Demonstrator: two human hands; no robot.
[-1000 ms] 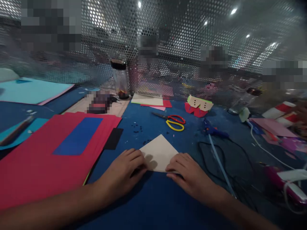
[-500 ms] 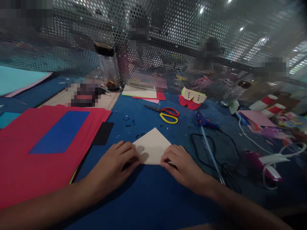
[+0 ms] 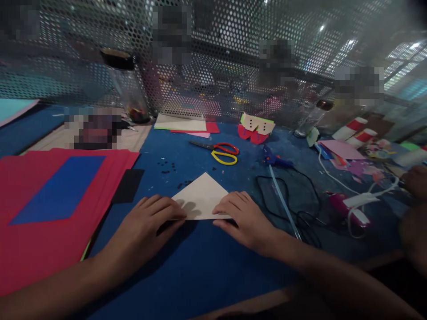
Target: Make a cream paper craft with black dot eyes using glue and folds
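Observation:
A cream sheet of paper, folded into a triangle, lies on the blue table with its point facing away from me. My left hand holds its left corner, fingertips on top and thumb at the near folded edge. At the right corner, my right hand grips the paper the same way, its fingers over the surface and thumb below the edge. Both palms partly hide the corners. Beyond the paper lie scissors with one red and one yellow handle loop, apart from my hands.
Red sheets with a blue strip and a black card lie left. A blue glue gun with its cord is right. A paper craft and a jar stand behind. Another person's arm shows at right.
My view has turned slightly right, so the tabletop things appear further left. My right fingers lie flatter over the paper's corner. Another person's arm has come into view at the right.

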